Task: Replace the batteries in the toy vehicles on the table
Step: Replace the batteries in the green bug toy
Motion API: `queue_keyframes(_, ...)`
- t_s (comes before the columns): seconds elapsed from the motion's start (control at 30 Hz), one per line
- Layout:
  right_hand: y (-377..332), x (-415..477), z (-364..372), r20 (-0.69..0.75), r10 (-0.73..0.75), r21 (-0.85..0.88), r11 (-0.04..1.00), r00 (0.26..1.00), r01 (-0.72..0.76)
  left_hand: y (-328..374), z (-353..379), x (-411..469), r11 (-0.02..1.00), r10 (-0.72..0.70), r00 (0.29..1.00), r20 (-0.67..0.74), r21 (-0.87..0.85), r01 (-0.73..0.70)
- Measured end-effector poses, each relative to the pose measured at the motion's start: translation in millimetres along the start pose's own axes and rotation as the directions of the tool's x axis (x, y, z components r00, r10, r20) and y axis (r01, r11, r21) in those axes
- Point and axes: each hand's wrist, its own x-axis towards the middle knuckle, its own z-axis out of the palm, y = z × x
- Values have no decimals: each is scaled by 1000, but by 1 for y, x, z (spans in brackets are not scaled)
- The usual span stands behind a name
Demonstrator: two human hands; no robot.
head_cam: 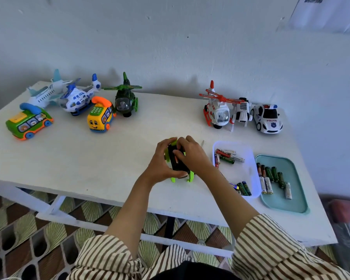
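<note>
A green and black toy vehicle [180, 170] lies upside down on the white table [93, 164], its dark underside facing up. My left hand [162, 160] grips its left side, thumb along the near edge. My right hand [192, 154] curls over the right side, fingertips pressing at a battery in the open underside. A white tray [249, 170] to the right holds several batteries. A teal tray [291, 199] beside it holds several more.
Back left stand a white plane [47, 91], a blue-white helicopter [79, 98], a green bus [28, 122], a yellow bus [100, 118] and a green helicopter [125, 98]. Back right stand a red-white helicopter [218, 110], a white vehicle [241, 112] and a police car [268, 119].
</note>
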Motion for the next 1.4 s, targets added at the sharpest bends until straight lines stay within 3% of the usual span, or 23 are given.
queue_keyframes(0.27, -2, -9, 6, -57, 104, 134, 986, 993, -96, 2, -2, 4, 999, 28, 995, 93, 28, -31)
queue_keyframes(0.63, -10, -19, 3, -206, 127, 206, 975, 970, -84, 3, -5, 10, 998, 48, 983, 179, 38, -56)
queue_keyframes(0.8, -15, -26, -12, -286, 245, 399, 909, 926, -118, 2, -5, 12, 997, 61, 981, 186, 38, -70)
queue_keyframes(0.87, -8, -31, -27, -402, 330, 479, 871, 854, -111, 0, -4, 13, 997, 67, 980, 185, 34, -75)
queue_keyframes(1.0, 27, -52, -64, -592, 550, 552, 809, 590, -201, -2, -3, 18, 998, 54, 979, 195, 28, -61)
queue_keyframes(1.1, 59, -77, -81, -640, 635, 495, 771, 433, -400, 1, -5, 23, 996, 53, 973, 223, 54, -67)
queue_keyframes(1.23, 93, -120, -82, -607, 765, 487, 572, 215, -661, 2, -6, 28, 993, 41, 970, 240, 99, -67)
queue_keyframes(1.3, 99, -136, -77, -577, 799, 489, 504, 169, -712, 1, -5, 29, 992, 42, 970, 240, 105, -69)
queue_keyframes(1.4, 97, -151, -66, -557, 802, 454, 513, 218, -728, 0, -5, 31, 992, 51, 968, 245, 100, -77)
